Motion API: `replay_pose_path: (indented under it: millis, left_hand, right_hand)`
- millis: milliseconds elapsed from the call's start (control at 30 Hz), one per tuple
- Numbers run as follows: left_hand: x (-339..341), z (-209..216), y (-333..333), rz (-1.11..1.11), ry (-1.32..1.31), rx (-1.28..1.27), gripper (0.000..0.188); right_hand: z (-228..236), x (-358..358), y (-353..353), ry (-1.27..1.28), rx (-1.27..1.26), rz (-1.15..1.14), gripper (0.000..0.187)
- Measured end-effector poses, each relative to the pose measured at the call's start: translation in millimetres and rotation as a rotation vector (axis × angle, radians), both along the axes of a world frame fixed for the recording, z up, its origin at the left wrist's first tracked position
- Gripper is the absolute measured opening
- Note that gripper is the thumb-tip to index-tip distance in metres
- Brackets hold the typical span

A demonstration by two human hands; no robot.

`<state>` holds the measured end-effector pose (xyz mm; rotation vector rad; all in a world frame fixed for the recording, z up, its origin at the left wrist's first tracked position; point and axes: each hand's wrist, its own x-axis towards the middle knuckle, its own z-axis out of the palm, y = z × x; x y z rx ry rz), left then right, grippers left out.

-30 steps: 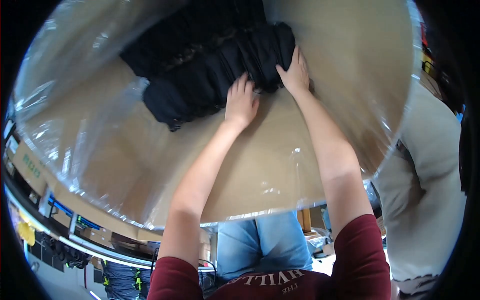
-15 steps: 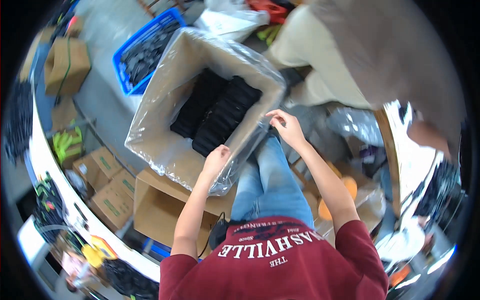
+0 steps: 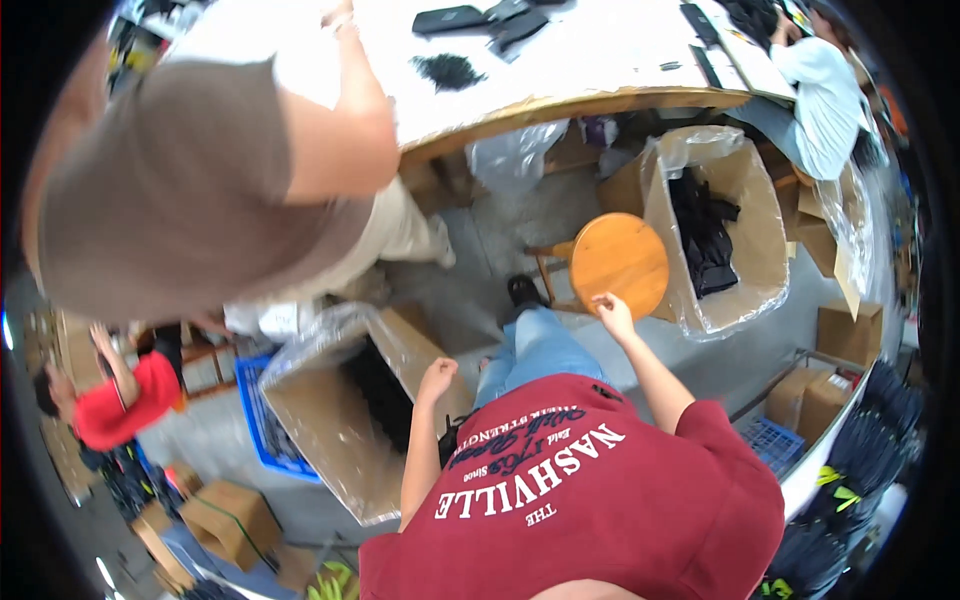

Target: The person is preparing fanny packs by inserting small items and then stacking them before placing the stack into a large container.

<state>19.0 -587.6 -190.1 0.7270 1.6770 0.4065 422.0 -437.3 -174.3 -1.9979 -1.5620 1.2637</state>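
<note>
My left hand (image 3: 437, 381) hangs with its fingers curled in, and I see nothing in it. It is beside a lined cardboard box (image 3: 330, 440) that has folded black fabric goods (image 3: 378, 395) inside. My right hand (image 3: 614, 313) reaches to the near edge of a round wooden stool (image 3: 620, 262). Its fingers are slightly apart and hold nothing visible; whether they touch the seat I cannot tell. Past the stool, another lined cardboard box (image 3: 765, 205) contains loose black fabric items (image 3: 705, 235).
A person in a brown shirt (image 3: 180, 190) stands at the left, by a white worktable (image 3: 560, 60) with black pieces on it. A blue crate (image 3: 258, 415) is behind the left box. Another person in a light shirt (image 3: 825, 95) sits at far right. Cartons (image 3: 232, 520) stand lower left.
My view and body have turned right, so the box of folded black goods now lies to my left. My right hand has left that box's side and is at the stool.
</note>
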Motion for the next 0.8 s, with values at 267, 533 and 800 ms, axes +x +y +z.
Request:
replay_pose_path:
  millis: [267,533,800]
  left_hand:
    - [38,65,177,-0.182,0.035,0.195,0.027]
    - [76,110,314,-0.48,-0.121,0.236,0.025]
    - [92,131,418,-0.324,-0.349,0.387,0.022]
  right_hand:
    - [-42,26,29,-0.202,-0.543,-0.385,0.081]
    - [-55,4,39,-0.112,-0.699,-0.434,0.093]
    - [-11,16,134,-0.078,-0.397,-0.319,0.037]
